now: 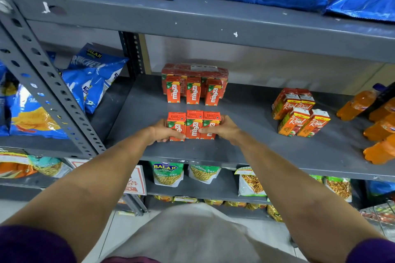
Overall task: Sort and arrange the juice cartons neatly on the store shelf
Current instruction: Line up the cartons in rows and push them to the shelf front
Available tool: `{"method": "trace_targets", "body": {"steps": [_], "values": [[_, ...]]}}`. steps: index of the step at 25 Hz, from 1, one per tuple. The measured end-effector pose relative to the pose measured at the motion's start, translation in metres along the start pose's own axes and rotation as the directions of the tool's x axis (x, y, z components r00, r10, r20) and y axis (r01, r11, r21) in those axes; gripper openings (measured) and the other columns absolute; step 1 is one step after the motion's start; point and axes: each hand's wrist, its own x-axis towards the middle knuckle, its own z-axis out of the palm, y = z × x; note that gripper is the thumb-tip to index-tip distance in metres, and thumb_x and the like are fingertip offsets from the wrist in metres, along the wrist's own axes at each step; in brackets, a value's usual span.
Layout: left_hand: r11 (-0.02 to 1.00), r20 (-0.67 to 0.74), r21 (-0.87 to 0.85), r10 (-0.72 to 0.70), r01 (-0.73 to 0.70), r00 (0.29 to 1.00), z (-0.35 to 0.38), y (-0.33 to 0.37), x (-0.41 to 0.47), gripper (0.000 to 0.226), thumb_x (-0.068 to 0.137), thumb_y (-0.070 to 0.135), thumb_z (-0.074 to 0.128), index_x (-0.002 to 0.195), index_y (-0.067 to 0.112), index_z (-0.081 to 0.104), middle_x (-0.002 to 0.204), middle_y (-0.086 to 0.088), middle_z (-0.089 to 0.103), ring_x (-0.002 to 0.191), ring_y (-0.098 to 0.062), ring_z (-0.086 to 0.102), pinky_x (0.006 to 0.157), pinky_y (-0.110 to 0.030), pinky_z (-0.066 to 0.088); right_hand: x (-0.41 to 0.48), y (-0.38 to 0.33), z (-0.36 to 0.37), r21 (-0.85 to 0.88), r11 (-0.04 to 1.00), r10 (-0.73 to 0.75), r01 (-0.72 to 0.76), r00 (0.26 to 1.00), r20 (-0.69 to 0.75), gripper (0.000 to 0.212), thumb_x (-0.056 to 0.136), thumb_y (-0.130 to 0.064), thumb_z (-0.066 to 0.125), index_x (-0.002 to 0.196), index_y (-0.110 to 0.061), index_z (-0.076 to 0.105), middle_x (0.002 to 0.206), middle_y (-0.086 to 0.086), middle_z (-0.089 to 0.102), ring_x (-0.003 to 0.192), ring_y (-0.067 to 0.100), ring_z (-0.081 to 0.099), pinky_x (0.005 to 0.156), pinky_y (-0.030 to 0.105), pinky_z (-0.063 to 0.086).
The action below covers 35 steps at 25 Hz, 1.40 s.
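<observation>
Three orange Maaza juice cartons (194,123) stand side by side near the front of the grey shelf (245,151). My left hand (163,131) presses the left carton and my right hand (222,129) presses the right carton, squeezing the row together. Behind them stands another row of three Maaza cartons (193,92), in front of a shrink-wrapped pack of the same cartons (194,71). To the right sits a group of several orange Real juice cartons (299,111), the front two tilted.
Orange drink bottles (376,126) lie at the shelf's right end. Blue chip bags (85,79) fill the left bay behind a perforated grey upright (42,83). The upper shelf (192,17) overhangs with blue wafer bags. Snack packets (167,174) hang below.
</observation>
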Motion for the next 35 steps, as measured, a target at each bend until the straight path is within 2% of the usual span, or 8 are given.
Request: {"method": "trace_targets", "body": {"steps": [3, 5, 8, 12, 16, 20, 28, 35], "values": [[0.998, 0.014, -0.054, -0.015, 0.015, 1.0, 0.002, 0.001, 0.0, 0.029, 0.073, 0.013, 0.079, 0.095, 0.024, 0.062, 0.103, -0.004, 0.069, 0.086, -0.015, 0.063, 0.069, -0.025, 0.047, -0.01, 0.009, 0.003, -0.008, 1.0, -0.018, 0.019, 0.999, 0.034, 0.038, 0.063, -0.026, 0.087, 0.098, -0.025, 0.072, 0.098, -0.006, 0.075, 0.089, 0.008, 0.071, 0.084, 0.028, 0.056], [1.0, 0.032, -0.008, -0.021, 0.022, 0.999, 0.001, 0.0, 0.0, 0.037, 0.073, 0.015, 0.08, 0.105, 0.019, 0.063, 0.112, -0.008, 0.068, 0.099, -0.022, 0.058, 0.08, -0.031, 0.043, -0.015, 0.015, 0.008, -0.008, 1.0, -0.025, 0.025, 1.0, 0.019, 0.046, 0.063, -0.029, 0.087, 0.105, -0.023, 0.07, 0.105, -0.003, 0.074, 0.095, 0.011, 0.07, 0.089, 0.032, 0.054], [0.999, 0.064, 0.034, -0.02, 0.018, 0.998, 0.002, -0.003, -0.003, 0.042, 0.068, 0.019, 0.083, 0.105, 0.018, 0.064, 0.106, -0.006, 0.07, 0.09, -0.021, 0.058, 0.073, -0.03, 0.043, -0.018, 0.021, 0.014, -0.036, 0.999, -0.023, 0.022, 1.0, -0.009, 0.053, 0.059, -0.031, 0.089, 0.108, -0.024, 0.067, 0.109, -0.001, 0.072, 0.099, 0.013, 0.068, 0.092, 0.036, 0.052], [0.997, -0.012, -0.041, 0.064, -0.065, 0.998, 0.01, -0.006, -0.01, 0.043, 0.061, 0.013, 0.087, 0.095, 0.027, 0.063, 0.096, 0.005, 0.069, 0.093, -0.014, 0.065, 0.082, -0.029, 0.049, -0.019, 0.027, 0.019, -0.034, 0.999, 0.007, -0.01, 0.997, -0.08, 0.051, 0.053, -0.036, 0.091, 0.098, -0.028, 0.069, 0.102, -0.005, 0.074, 0.093, 0.009, 0.069, 0.09, 0.032, 0.053], [0.993, -0.12, -0.072, 0.081, -0.09, 0.989, 0.016, -0.012, -0.017, 0.039, 0.057, 0.014, 0.09, 0.085, 0.029, 0.067, 0.082, 0.015, 0.072, 0.078, -0.003, 0.068, 0.067, -0.02, 0.049, -0.021, 0.034, 0.022, -0.032, 0.999, 0.01, -0.014, 0.994, -0.11, 0.042, 0.053, -0.039, 0.091, 0.088, -0.032, 0.068, 0.088, -0.015, 0.072, 0.082, 0.001, 0.069, 0.082, 0.027, 0.055], [0.993, -0.147, -0.063, 0.089, -0.1, 0.985, 0.02, -0.014, -0.025, 0.034, 0.056, 0.016, 0.09, 0.078, 0.031, 0.069, 0.069, 0.023, 0.071, 0.069, 0.005, 0.068, 0.058, -0.012, 0.046, -0.022, 0.035, 0.022, -0.048, 0.999, 0.009, -0.014, 0.994, -0.112, 0.041, 0.051, -0.041, 0.091, 0.084, -0.034, 0.067, 0.084, -0.018, 0.071, 0.078, 0.0, 0.069, 0.076, 0.022, 0.054], [0.994, -0.131, -0.034, 0.097, -0.102, 0.987, 0.024, -0.014, -0.034, 0.034, 0.058, 0.017, 0.089, 0.08, 0.031, 0.068, 0.071, 0.02, 0.072, 0.07, 0.003, 0.068, 0.06, -0.015, 0.048, -0.031, 0.035, 0.024, -0.077, 0.997, 0.004, -0.014, 0.992, -0.123, 0.049, 0.049, -0.044, 0.09, 0.088, -0.035, 0.063, 0.085, -0.02, 0.068, 0.075, -0.001, 0.067, 0.07, 0.019, 0.053], [0.997, -0.118, 0.009, 0.082, -0.082, 0.99, 0.026, -0.016, -0.038, 0.04, 0.06, 0.022, 0.088, 0.094, 0.026, 0.068, 0.096, 0.003, 0.072, 0.088, -0.012, 0.067, 0.081, -0.034, 0.052, -0.039, 0.04, 0.028, -0.084, 0.995, 0.04, -0.054, 0.985, -0.166, 0.051, 0.049, -0.045, 0.09, 0.089, -0.034, 0.06, 0.092, -0.013, 0.068, 0.08, 0.005, 0.067, 0.075, 0.027, 0.054]]}}
